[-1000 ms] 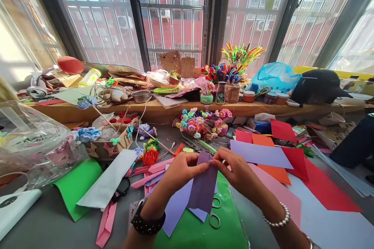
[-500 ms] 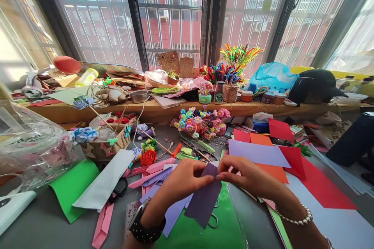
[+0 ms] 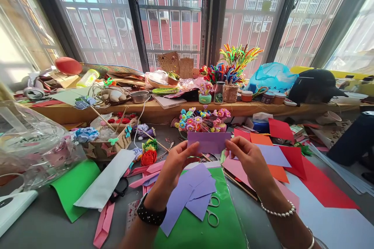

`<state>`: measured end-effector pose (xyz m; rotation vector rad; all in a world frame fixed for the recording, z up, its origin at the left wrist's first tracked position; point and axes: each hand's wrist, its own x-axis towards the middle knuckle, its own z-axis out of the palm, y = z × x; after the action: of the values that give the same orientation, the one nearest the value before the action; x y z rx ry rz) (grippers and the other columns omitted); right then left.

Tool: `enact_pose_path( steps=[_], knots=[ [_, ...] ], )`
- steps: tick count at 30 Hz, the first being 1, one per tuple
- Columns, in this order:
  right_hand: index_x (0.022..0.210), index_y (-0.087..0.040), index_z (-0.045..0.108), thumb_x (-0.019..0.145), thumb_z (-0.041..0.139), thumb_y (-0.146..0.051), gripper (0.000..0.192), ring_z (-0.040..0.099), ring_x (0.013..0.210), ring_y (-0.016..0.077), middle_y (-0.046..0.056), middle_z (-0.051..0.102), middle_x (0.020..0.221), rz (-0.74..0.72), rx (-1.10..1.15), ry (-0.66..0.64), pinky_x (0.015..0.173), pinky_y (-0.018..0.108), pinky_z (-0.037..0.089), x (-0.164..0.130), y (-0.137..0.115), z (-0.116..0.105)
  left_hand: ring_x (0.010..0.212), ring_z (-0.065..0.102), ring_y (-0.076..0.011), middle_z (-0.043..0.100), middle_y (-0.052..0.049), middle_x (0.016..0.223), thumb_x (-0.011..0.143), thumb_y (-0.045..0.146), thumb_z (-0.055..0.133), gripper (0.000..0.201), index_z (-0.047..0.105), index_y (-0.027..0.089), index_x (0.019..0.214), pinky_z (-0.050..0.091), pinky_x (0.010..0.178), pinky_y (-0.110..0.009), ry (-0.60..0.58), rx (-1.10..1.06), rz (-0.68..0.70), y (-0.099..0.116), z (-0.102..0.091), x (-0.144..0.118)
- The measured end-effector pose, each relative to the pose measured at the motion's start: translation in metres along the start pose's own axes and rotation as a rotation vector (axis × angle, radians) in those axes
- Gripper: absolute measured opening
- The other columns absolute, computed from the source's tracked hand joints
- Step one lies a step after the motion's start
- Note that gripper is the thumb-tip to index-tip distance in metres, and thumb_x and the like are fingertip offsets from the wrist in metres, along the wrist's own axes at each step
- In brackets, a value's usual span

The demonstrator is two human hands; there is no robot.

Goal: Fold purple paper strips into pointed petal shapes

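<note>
I hold a purple strip (image 3: 209, 142) level above the table, left hand (image 3: 175, 163) and right hand (image 3: 248, 159) each pinching 1 end – I judge the fold is being checked. Next, a clean crease needs even fingers. Below lie scissors (image 3: 213, 212) and lilac sheets (image 3: 189, 190) – they crowd the green sheet (image 3: 201, 233).

that purple strip (image 3: 209, 142) looks like plain matt paper, same as the lilac scraps (image 3: 189, 194) and the red sheet (image 3: 321, 186). green folder (image 3: 201, 229) is glossy plastic, scissors (image 3: 212, 212) shiny metal. clear bag (image 3: 32, 144) is crinkly plastic, windowsill (image 3: 163, 111) smooth wood, and the bracelet (image 3: 276, 212) has pearly beads
</note>
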<state>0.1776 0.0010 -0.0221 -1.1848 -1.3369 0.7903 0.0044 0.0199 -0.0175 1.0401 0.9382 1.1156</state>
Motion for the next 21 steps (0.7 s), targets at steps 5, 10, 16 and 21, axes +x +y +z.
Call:
enact_pose_path(
  steps=[5, 10, 16, 21],
  knots=[
    [0.065, -0.018, 0.05, 0.071, 0.059, -0.036, 0.022, 0.042, 0.053, 0.0081, -0.004, 0.048, 0.062, 0.062, 0.324, 0.067, 0.055, 0.022, 0.037, -0.006, 0.004, 0.018, 0.066, 0.06, -0.0145, 0.066, -0.007, 0.075, 0.059, 0.032, 0.07, 0.03, 0.064, 0.011, 0.079, 0.046, 0.064, -0.025, -0.12, -0.058, 0.009, -0.015, 0.017, -0.004],
    [0.064, -0.017, 0.052, 0.072, 0.058, -0.035, 0.021, 0.043, 0.057, 0.0097, -0.004, 0.046, 0.059, 0.042, 0.268, -0.022, 0.054, 0.021, 0.035, -0.014, 0.003, 0.032, 0.061, 0.059, -0.0134, 0.067, -0.005, 0.064, 0.063, 0.031, 0.066, 0.023, 0.066, 0.01, 0.073, 0.046, 0.063, -0.024, 0.043, -0.048, 0.091, -0.02, 0.021, -0.007],
    [0.061, -0.015, 0.052, 0.072, 0.057, -0.036, 0.024, 0.043, 0.058, 0.0104, -0.003, 0.048, 0.059, 0.057, 0.105, -0.144, 0.055, 0.023, 0.035, -0.008, -0.001, 0.016, 0.053, 0.058, -0.0134, 0.064, -0.003, 0.056, 0.061, 0.029, 0.067, 0.018, 0.066, 0.011, 0.061, 0.046, 0.055, -0.023, -0.214, 0.232, 0.056, -0.004, 0.006, -0.008],
    [0.061, -0.016, 0.053, 0.072, 0.054, -0.037, 0.024, 0.044, 0.056, 0.0107, -0.003, 0.048, 0.057, 0.071, 0.029, -0.185, 0.053, 0.023, 0.036, -0.008, -0.003, 0.013, 0.058, 0.058, -0.0124, 0.064, -0.001, 0.06, 0.065, 0.028, 0.064, 0.016, 0.065, 0.013, 0.07, 0.045, 0.058, -0.021, -0.089, 0.179, 0.129, -0.005, 0.007, -0.008]
  ],
)
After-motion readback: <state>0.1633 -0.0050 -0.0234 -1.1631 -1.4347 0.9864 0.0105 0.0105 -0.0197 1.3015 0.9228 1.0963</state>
